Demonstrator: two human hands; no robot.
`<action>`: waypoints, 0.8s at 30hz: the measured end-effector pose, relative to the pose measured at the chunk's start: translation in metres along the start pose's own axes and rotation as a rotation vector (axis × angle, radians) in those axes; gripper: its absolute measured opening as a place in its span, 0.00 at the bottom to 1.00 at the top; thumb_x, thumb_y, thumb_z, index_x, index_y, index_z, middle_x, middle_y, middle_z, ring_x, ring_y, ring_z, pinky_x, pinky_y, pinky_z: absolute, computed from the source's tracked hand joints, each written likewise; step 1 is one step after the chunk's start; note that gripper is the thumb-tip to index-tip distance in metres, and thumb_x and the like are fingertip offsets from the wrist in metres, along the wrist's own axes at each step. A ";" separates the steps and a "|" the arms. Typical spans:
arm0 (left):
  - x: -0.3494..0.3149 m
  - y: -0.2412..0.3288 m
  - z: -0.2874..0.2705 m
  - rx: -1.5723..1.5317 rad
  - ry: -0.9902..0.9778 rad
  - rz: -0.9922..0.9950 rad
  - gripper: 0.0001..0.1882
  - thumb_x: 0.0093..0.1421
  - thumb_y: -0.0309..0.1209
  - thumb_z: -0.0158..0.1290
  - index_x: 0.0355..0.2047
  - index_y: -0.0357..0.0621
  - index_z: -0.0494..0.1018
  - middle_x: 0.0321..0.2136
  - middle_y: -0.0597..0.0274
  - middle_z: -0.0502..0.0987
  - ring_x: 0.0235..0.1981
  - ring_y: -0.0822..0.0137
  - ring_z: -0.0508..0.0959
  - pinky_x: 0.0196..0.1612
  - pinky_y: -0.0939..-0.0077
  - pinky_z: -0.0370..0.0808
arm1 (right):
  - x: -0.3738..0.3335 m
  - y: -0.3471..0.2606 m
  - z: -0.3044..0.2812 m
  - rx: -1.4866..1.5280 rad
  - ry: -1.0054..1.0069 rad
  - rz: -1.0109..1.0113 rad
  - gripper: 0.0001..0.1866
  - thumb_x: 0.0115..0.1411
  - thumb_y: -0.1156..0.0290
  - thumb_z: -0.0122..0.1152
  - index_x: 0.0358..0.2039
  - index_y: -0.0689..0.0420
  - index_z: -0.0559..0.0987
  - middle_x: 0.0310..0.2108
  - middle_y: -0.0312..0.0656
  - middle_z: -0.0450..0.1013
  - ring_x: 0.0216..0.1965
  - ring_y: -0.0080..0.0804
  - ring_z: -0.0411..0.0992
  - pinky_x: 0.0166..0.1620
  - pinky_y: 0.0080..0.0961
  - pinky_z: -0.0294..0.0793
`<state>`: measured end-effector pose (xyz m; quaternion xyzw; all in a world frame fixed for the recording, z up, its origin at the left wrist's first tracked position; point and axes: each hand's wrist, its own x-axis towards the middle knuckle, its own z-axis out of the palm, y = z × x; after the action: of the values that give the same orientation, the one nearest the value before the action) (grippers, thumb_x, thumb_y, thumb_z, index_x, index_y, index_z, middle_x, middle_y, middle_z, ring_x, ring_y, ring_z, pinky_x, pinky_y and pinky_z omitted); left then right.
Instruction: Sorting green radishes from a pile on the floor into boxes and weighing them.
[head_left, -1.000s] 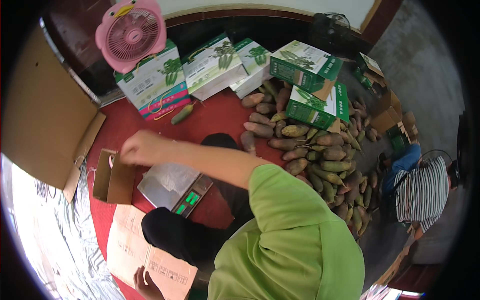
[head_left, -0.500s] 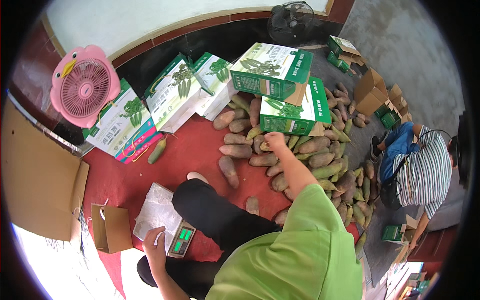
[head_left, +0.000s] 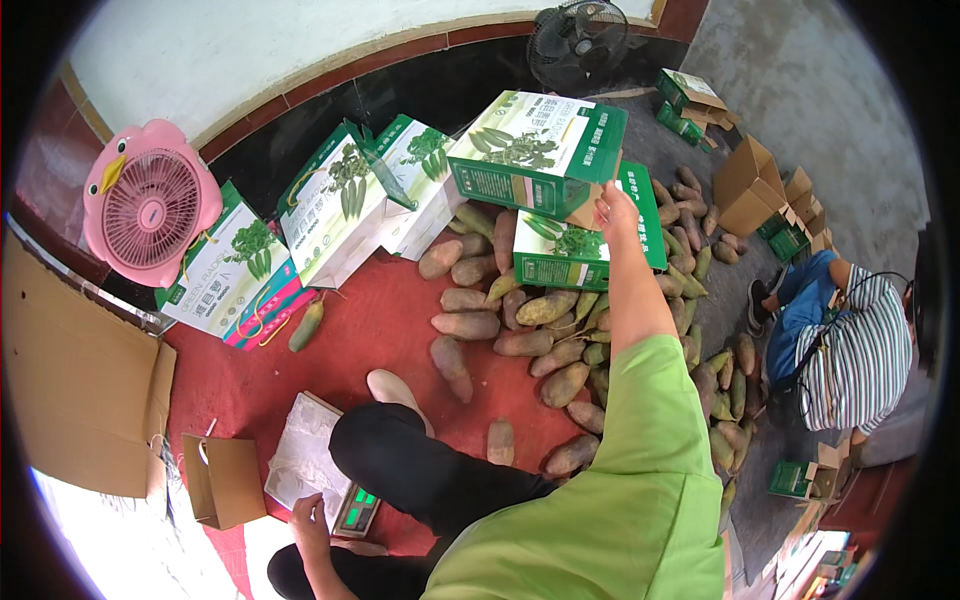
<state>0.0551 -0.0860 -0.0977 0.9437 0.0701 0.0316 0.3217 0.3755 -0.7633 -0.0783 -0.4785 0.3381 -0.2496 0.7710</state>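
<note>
My right hand [head_left: 617, 212] reaches across the pile and has its fingers closed at the brown inner flap of the upper green-and-white carton [head_left: 530, 145]. That carton rests tilted on another green-and-white carton [head_left: 560, 262], which sits among the radishes. Loosely bent and holding nothing, my left hand [head_left: 308, 518] hangs beside the digital scale [head_left: 310, 450], near its lit green display. Radishes [head_left: 545, 307], green and mud-brown, lie heaped below the cartons; one single radish [head_left: 501, 441] lies near my leg.
More printed cartons [head_left: 335, 205] stand along the wall, with a pink fan [head_left: 152, 203] at their left. An open brown box [head_left: 222, 480] is beside the scale. A black fan [head_left: 578, 45] stands at the back. Another person [head_left: 850, 345] bends over at the right, near several boxes.
My right hand has moved from the radishes up to the upper carton's flap. The view has shifted a little. The co-worker's reaching arm has drawn in.
</note>
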 end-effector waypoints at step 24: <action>-0.004 0.008 -0.003 0.136 -0.045 -0.014 0.08 0.53 0.22 0.53 0.33 0.36 0.78 0.29 0.49 0.77 0.31 0.51 0.78 0.35 0.64 0.74 | -0.130 0.015 0.033 -0.237 -0.393 0.024 0.55 0.53 0.63 0.67 0.68 0.50 0.37 0.58 0.46 0.63 0.46 0.30 0.68 0.44 0.29 0.66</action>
<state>0.0512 -0.0908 -0.0902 0.9633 0.0716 0.0032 0.2587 0.3171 -0.6462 -0.0451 -0.6010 0.2141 -0.1012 0.7634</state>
